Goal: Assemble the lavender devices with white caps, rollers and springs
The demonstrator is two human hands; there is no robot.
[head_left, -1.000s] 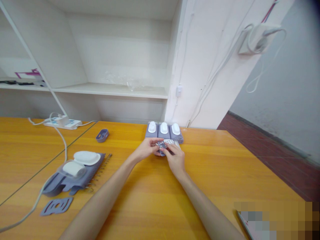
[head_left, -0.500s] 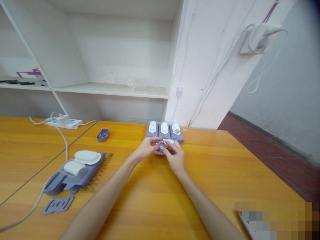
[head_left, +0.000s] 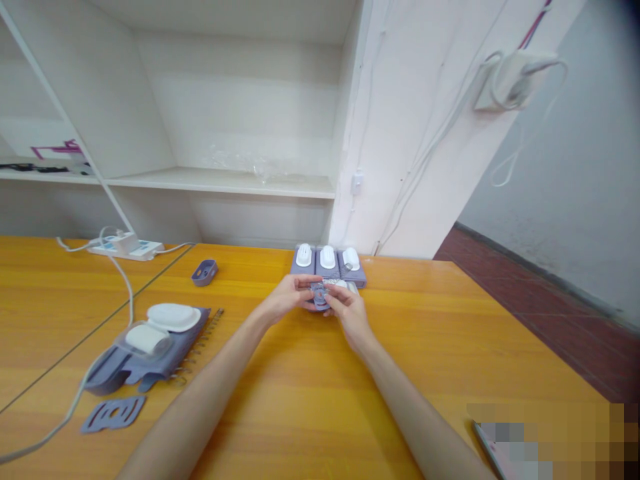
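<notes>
Between my hands, near the back of the table, is a small purple-grey plastic part [head_left: 319, 294] with an opening in it. My left hand [head_left: 285, 300] is closed on its left side, thumb and fingers gripping the edge. With thumb and fingertips, my right hand [head_left: 350, 315] pinches its right side. Some thin shiny wire or a spring seems to show just behind the part, too small to make out. Three purple-grey units with white oval tops [head_left: 327, 257] stand in a row beyond my hands. Another white-topped piece [head_left: 353, 288] is partly hidden by my fingers.
At left lie a larger purple-grey housing [head_left: 160, 363] with white pieces, a row of coiled metal springs [head_left: 205, 340], a flat slotted plate [head_left: 114, 413] and a small hollow cup [head_left: 205, 273]. A power strip [head_left: 125, 247] trails a white cable. A phone-like object [head_left: 487, 443] lies front right.
The small plastic part has turned in my fingers, so more of its flat face shows. My right hand has shifted slightly. The whole view has moved a little.
</notes>
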